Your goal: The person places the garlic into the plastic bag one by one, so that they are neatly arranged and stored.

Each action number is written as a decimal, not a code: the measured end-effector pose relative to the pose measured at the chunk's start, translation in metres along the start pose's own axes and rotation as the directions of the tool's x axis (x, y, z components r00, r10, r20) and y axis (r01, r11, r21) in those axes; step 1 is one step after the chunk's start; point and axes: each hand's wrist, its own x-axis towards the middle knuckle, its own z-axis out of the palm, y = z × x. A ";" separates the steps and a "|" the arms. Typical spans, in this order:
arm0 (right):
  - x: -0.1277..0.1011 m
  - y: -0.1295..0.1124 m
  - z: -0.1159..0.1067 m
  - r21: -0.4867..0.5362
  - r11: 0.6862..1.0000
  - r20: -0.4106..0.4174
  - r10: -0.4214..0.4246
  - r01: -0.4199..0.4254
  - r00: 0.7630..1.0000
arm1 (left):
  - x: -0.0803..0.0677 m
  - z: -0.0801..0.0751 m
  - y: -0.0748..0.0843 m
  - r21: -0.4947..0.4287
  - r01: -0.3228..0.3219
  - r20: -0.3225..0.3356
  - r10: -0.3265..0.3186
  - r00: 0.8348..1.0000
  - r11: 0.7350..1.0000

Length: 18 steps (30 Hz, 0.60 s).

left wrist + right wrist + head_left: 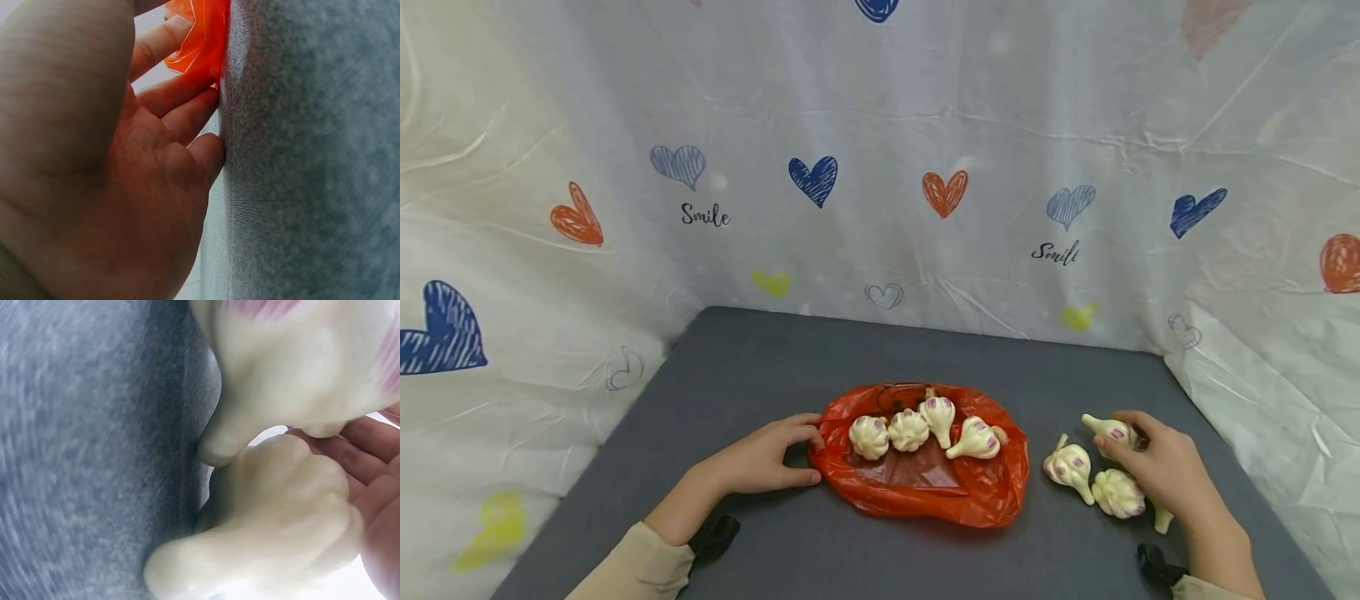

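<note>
**Watch the Floppy Bag and the Round Garlic**

Your left hand (767, 456) is at the left edge of the red bag (925, 502). Its thumb and fingers are apart and touch the thin plastic, but I cannot tell if they pinch it. The bag lies spread on the gray surface (775, 358), with four garlic bulbs (909, 430) inside.

Your right hand (1176, 471) holds one bulb (1115, 431) between thumb and fingers, to the right of the bag. I cannot tell if it is off the surface. Two more bulbs (1070, 465) lie close by, and a stem (1162, 517) pokes out from under your hand.

What could go wrong? The bulbs look round and smooth, so the one you hold may slip if you pinch just a little of it. The others sit so close that your hand could knock one and make it roll. The bag looks floppy, so a hard tug or push could fold its edge or spill its garlic.
</note>
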 end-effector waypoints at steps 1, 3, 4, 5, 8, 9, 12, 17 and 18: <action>0.000 -0.001 0.000 -0.001 1.000 -0.002 -0.004 0.004 1.000 | -0.001 0.000 0.000 0.001 0.002 -0.001 -0.002 1.000 1.000; 0.000 -0.004 0.000 0.000 1.000 -0.002 -0.005 0.005 1.000 | -0.001 0.000 0.000 0.004 0.006 -0.004 -0.006 1.000 1.000; 0.000 -0.004 -0.001 0.002 1.000 -0.004 -0.005 0.005 1.000 | -0.001 0.001 0.001 0.006 0.007 -0.004 -0.007 1.000 1.000; -0.001 -0.005 -0.002 0.004 1.000 -0.006 -0.005 0.005 1.000 | -0.001 0.001 0.001 0.008 0.007 -0.004 -0.007 1.000 1.000; -0.002 -0.007 -0.003 0.011 1.000 -0.015 -0.011 0.011 1.000 | 0.000 0.001 0.001 0.011 0.008 -0.004 -0.007 1.000 1.000; -0.002 -0.008 -0.003 0.013 1.000 -0.018 -0.014 0.014 1.000 | 0.000 0.001 0.001 0.013 0.007 -0.005 -0.007 1.000 1.000; -0.003 -0.011 -0.005 0.022 0.999 -0.031 -0.026 0.027 0.999 | 0.000 0.001 0.001 0.016 0.005 -0.006 -0.005 1.000 1.000; -0.005 -0.016 -0.008 0.051 0.998 -0.044 -0.035 0.037 0.998 | -0.001 0.000 0.000 0.014 0.001 -0.006 0.000 1.000 1.000; -0.005 -0.016 -0.008 0.056 0.998 -0.044 -0.035 0.037 0.998 | -0.001 0.001 0.000 0.012 0.001 -0.005 -0.001 1.000 1.000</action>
